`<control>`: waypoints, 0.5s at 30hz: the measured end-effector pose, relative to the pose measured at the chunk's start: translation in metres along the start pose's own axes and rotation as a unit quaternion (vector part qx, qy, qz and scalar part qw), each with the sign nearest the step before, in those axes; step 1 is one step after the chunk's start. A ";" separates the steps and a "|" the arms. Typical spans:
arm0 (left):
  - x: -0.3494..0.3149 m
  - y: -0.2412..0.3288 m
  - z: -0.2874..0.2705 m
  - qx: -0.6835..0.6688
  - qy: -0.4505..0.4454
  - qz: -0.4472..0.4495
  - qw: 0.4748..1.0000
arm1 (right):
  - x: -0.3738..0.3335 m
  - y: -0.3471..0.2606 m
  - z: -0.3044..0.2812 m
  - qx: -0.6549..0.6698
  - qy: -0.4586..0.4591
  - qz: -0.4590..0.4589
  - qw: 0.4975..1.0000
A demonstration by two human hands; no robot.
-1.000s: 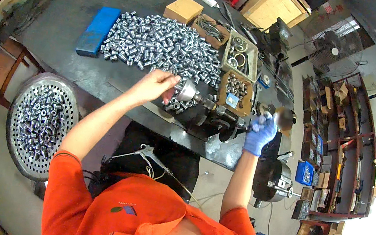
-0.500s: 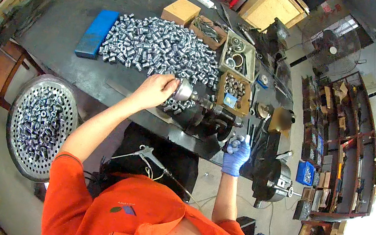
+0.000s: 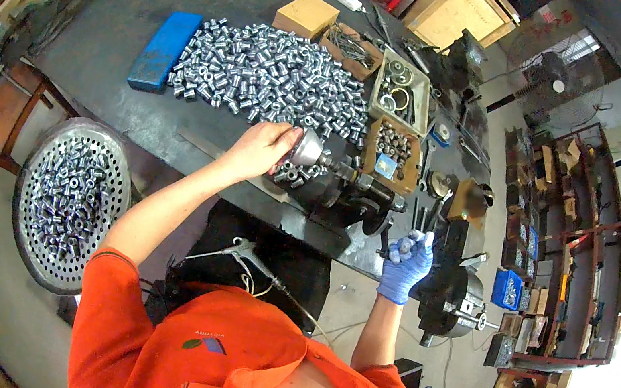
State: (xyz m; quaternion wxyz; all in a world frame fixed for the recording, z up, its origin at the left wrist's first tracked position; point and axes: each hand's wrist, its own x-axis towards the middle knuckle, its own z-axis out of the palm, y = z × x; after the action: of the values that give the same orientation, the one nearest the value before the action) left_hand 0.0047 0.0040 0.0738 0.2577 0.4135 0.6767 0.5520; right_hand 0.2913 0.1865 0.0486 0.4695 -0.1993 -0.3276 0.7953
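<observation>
My bare left hand (image 3: 262, 149) is closed at the front of a silver cone-shaped chuck (image 3: 306, 148) on a small bench-mounted spindle machine (image 3: 358, 201). Its fingertips meet at the chuck's face, and whatever they pinch is hidden. In a blue glove with greyed fingertips, my right hand (image 3: 406, 268) is beside the machine's dark handle (image 3: 385, 238). Those fingers are curled, and I cannot make out anything inside them. Behind the chuck spreads a large heap of shiny metal sleeves (image 3: 272, 74), with several more sleeves (image 3: 299, 174) lying under the chuck.
A blue block (image 3: 164, 49) borders the heap on the left. Small-part boxes (image 3: 394, 154) and a grey tray (image 3: 423, 98) stand behind the machine. At left is a perforated metal basin (image 3: 33, 256) of sleeves. An air gun (image 3: 243, 250) lies near my body; a black round machine (image 3: 452, 302) stands right.
My right hand has shifted right and slightly toward me, away from the machine's handle, which now shows beside it. My left hand stays at the chuck. The whole view has shifted slightly.
</observation>
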 end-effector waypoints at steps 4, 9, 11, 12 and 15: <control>-0.002 0.000 0.002 -0.021 0.016 -0.009 1.000 | 0.004 0.003 0.004 -0.024 0.015 -0.040 0.999; 0.002 -0.011 0.003 0.058 0.072 0.046 0.995 | 0.012 0.022 -0.023 -0.008 0.021 0.053 0.998; 0.004 -0.011 0.003 0.045 0.066 0.028 0.996 | 0.029 0.036 -0.036 -0.034 0.054 0.102 0.993; 0.004 -0.007 0.003 0.015 0.056 0.006 0.998 | 0.032 0.040 -0.005 -0.103 0.188 0.046 0.976; 0.006 -0.005 0.002 -0.007 0.035 -0.020 0.999 | 0.084 0.052 -0.007 -0.210 0.165 0.030 0.963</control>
State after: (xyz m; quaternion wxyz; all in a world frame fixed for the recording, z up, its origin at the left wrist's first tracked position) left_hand 0.0019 0.0099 0.0688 0.2481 0.3782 0.6894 0.5658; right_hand 0.2236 0.2452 0.0061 0.4404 -0.4317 -0.3994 0.6783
